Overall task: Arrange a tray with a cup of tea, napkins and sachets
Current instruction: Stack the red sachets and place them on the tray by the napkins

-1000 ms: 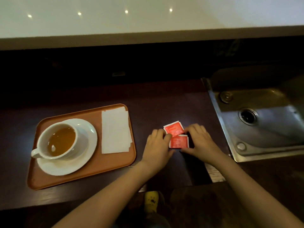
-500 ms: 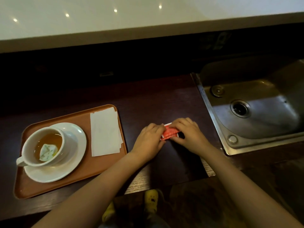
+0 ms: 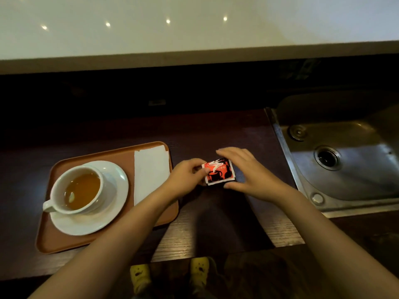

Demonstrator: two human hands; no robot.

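Observation:
An orange tray (image 3: 64,240) lies at the left of the dark wooden counter. On it a white cup of tea (image 3: 81,189) stands on a white saucer (image 3: 108,214), with white napkins (image 3: 151,173) along the tray's right side. Just right of the tray, the red sachets (image 3: 219,172) are raised off the counter, printed face toward me. My left hand (image 3: 185,175) pinches their left edge. My right hand (image 3: 250,173) holds them from the right, thumb below and fingers arched over the top. How many sachets are stacked is hidden.
A steel sink (image 3: 349,160) with a drain is set into the counter at the right. A pale raised ledge (image 3: 194,59) runs along the back above a dark recess. Yellow shoes (image 3: 170,275) show below the counter's front edge.
The two sachets, lying side by side on the counter a second ago, were gathered together by both hands and lifted, now tilted with the printed face up.

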